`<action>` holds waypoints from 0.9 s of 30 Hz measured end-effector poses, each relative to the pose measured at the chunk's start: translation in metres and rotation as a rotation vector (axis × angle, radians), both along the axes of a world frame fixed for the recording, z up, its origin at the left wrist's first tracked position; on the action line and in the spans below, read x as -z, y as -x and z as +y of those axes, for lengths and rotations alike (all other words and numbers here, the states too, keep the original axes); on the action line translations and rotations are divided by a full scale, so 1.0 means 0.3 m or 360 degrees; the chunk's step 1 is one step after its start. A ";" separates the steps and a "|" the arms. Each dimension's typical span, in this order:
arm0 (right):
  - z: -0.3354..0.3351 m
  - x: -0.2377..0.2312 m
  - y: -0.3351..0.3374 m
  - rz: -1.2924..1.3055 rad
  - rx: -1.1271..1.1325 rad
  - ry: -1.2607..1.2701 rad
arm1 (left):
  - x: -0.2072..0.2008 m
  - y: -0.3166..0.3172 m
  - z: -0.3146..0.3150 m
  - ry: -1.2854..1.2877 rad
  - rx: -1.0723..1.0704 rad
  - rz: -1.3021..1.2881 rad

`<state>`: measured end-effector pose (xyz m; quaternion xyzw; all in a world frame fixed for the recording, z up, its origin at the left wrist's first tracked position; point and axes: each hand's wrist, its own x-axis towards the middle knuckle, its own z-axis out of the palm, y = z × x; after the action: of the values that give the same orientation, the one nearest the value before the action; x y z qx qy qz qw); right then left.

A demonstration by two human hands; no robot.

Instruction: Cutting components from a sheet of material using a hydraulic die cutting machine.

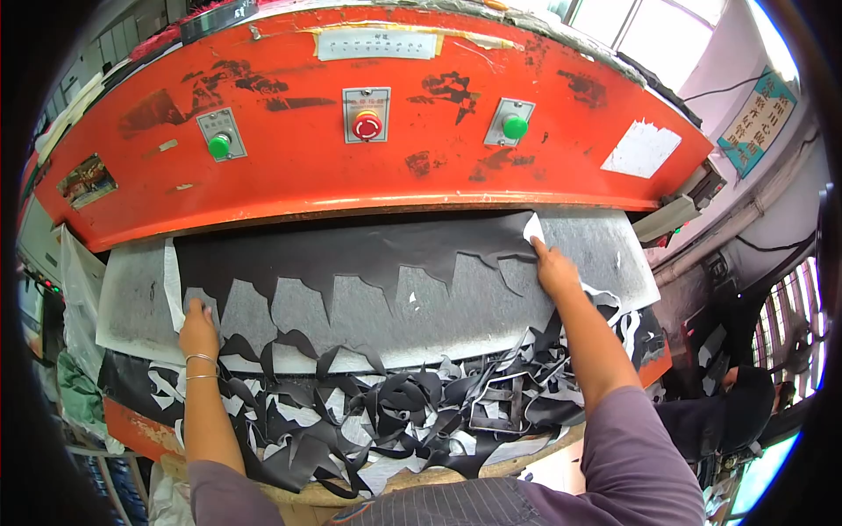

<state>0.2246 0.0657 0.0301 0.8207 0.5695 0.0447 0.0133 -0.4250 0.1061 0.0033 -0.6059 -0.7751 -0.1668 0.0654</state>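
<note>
The black sheet [351,250] lies across the grey board [421,337] in the centre of the frame, its far edge close to the lip of the red machine head [289,175]. Its near edge is notched into narrow points. Grip status: the left hand [199,330] is closed on the lower left corner; the right hand [556,270] pinches the upper right corner, where white underside shows.

Caution: the points may snag or tear if the sheet drags over the scrap heap [395,403], bottom centre, or the dark rectangular frame [496,428] within it. Uneven pull between the two hands could skew or crease the sheet, particularly at the turned left edge. Should the head descend, the right hand appears the more exposed to crushing.
</note>
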 end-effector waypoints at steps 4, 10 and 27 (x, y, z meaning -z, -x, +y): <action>-0.062 -0.033 -0.050 -0.0078 -0.0220 0.0161 | 0.001 0.048 -0.074 0.0107 0.0054 0.0000; -0.254 0.019 -0.289 -0.0098 -0.0259 -0.0004 | 0.037 0.025 -0.277 0.0081 0.0176 -0.0110; -0.693 -0.165 0.095 0.0836 -0.1088 -0.0059 | -0.197 -0.054 -0.439 -0.0096 0.0291 -0.0290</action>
<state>0.1960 -0.1421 0.0796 0.5685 0.7917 -0.1535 -0.1625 -0.4089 -0.0255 0.0623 -0.6542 -0.7139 -0.2498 -0.0025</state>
